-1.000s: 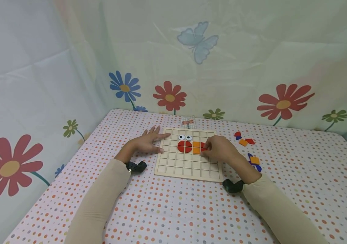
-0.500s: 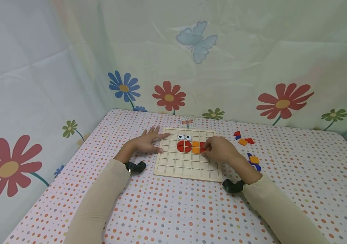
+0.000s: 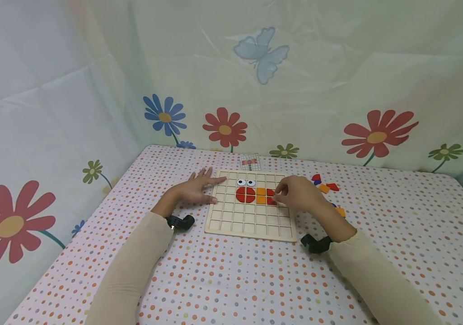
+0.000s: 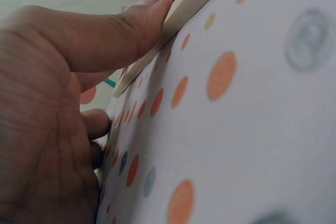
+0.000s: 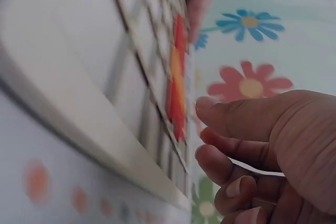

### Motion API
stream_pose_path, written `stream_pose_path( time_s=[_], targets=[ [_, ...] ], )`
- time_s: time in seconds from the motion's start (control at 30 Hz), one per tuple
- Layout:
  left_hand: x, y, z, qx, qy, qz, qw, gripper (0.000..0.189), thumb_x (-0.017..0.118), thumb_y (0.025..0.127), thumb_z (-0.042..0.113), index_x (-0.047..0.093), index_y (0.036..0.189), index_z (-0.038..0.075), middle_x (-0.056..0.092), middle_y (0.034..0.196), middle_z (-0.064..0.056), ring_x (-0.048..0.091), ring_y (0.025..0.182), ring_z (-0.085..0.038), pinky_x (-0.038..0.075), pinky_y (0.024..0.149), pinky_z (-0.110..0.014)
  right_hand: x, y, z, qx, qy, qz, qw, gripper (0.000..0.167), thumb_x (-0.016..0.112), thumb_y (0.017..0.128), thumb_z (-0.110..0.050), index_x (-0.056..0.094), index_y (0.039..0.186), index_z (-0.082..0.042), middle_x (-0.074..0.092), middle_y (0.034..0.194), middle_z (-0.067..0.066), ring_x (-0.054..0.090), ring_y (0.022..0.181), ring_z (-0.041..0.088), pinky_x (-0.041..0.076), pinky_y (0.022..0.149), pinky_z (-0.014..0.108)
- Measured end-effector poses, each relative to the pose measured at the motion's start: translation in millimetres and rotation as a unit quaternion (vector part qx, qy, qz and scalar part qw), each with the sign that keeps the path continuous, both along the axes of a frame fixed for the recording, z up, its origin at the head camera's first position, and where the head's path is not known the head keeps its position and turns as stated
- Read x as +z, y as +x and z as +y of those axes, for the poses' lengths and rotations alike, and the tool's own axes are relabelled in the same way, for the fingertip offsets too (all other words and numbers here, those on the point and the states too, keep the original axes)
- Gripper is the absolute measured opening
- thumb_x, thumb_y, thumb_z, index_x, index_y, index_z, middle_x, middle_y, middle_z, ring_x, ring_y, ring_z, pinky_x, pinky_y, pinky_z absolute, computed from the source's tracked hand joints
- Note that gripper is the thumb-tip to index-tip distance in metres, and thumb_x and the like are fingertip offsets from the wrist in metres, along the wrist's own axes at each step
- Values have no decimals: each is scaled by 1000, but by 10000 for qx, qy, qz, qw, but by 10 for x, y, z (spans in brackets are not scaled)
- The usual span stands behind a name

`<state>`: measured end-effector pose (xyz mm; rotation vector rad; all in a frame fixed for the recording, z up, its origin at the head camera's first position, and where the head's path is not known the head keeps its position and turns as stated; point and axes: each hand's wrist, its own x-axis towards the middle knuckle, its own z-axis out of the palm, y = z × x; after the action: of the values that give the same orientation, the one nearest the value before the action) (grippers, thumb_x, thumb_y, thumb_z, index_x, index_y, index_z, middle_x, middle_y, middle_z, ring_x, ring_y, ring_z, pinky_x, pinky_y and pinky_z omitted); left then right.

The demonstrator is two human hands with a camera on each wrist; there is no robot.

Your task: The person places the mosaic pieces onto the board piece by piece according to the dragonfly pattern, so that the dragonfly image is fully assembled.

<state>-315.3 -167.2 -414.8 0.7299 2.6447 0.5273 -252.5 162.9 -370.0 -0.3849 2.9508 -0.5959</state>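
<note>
A wooden grid board [image 3: 233, 215] lies flat on the table. My left hand [image 3: 194, 189] rests at its left edge, fingers spread and thumb touching the rim. My right hand [image 3: 301, 195] hovers over the board's right side; in the right wrist view its thumb and fingers are apart with nothing between them. Just left of its fingertips sit red pieces [image 3: 270, 200] in the grid. Beside these are orange squares [image 3: 261, 199], then a red circle [image 3: 241, 192] made of quarter pieces. Two round eye pieces [image 3: 241, 183] sit above the circle.
Behind the board lies a small pattern card [image 3: 250, 161]. Right of it are loose pieces: a red quarter [image 3: 316, 177], another red piece [image 3: 332, 186], an orange square [image 3: 324, 188] and some blue. Another orange square [image 3: 340, 211] is partly behind my right wrist. A dotted cloth covers the table.
My right hand has let go of a red piece, leaving it in the grid, and has drawn back slightly up and right. My left hand has stayed in place.
</note>
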Motion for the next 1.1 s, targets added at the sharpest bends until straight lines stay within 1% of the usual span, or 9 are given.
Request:
stream_pose_path(
  time_s=[0.07,0.17,0.3,0.37,0.47,0.6,0.7,0.8,1.1],
  targets=[
    [-1,-1,4,22,2,-7,10000,78,64,88,51,27,155,36,-7,166,-12,-14,153,-32,-10,122,-57,47,-34,112,-95,-40,80,9999,24,73,88,-28,72,98,-6,64,80,6,53,68,18,42,57,27],
    [2,-2,9,33,0,-16,10000,78,65,88,49,28,155,36,-7,167,-12,-14,153,-32,-11,122,-57,102,-88,325,-344,-79,143,9993,28,72,88,-28,72,102,-3,64,84,8,54,71,19,43,58,28],
    [9,-1,11,44,7,-42,10000,78,65,88,50,28,155,35,-7,167,-12,-14,153,-32,-11,122,-57,131,-160,640,-655,-140,52,9977,35,72,88,-29,70,107,0,63,89,13,55,76,23,43,60,29],
    [14,1,12,61,1,-51,10000,78,65,88,50,28,155,36,-6,167,-12,-14,153,-32,-11,122,-56,121,-194,793,-730,-189,-49,9971,39,73,87,-29,68,110,2,62,91,15,53,77,24,43,59,29],
    [17,4,11,68,-18,-48,10000,79,65,88,50,27,155,36,-6,167,-12,-13,154,-32,-10,122,-56,84,-237,995,-697,-258,-189,9971,45,74,86,-29,66,116,4,61,95,18,53,79,26,44,59,29],
    [17,4,14,53,1,-65,10000,79,65,88,50,28,155,36,-7,167,-12,-13,153,-33,-10,122,-57,-11,-274,1204,-730,-287,-397,9961,47,73,87,-29,64,120,4,61,104,24,55,85,30,49,65,32],
    [16,6,11,66,15,-79,9999,79,65,87,50,28,155,36,-6,167,-12,-14,154,-32,-10,122,-57,-84,-296,1284,-908,-254,-563,9940,47,73,87,-29,64,119,4,61,108,26,56,88,32,50,68,34],
    [14,6,9,71,0,-88,9999,79,65,88,51,27,155,36,-6,167,-12,-14,154,-31,-11,122,-56,-135,-312,1314,-1059,-244,-652,9919,47,73,87,-30,64,119,3,60,110,27,55,88,32,50,69,34],
    [26,14,11,40,33,-95,9999,79,65,88,49,27,156,36,-7,167,-12,-15,153,-32,-11,122,-57,-161,-310,1320,-1224,-298,-719,9894,44,75,86,-29,64,116,2,57,112,27,52,90,34,49,70,37]
  ],
)
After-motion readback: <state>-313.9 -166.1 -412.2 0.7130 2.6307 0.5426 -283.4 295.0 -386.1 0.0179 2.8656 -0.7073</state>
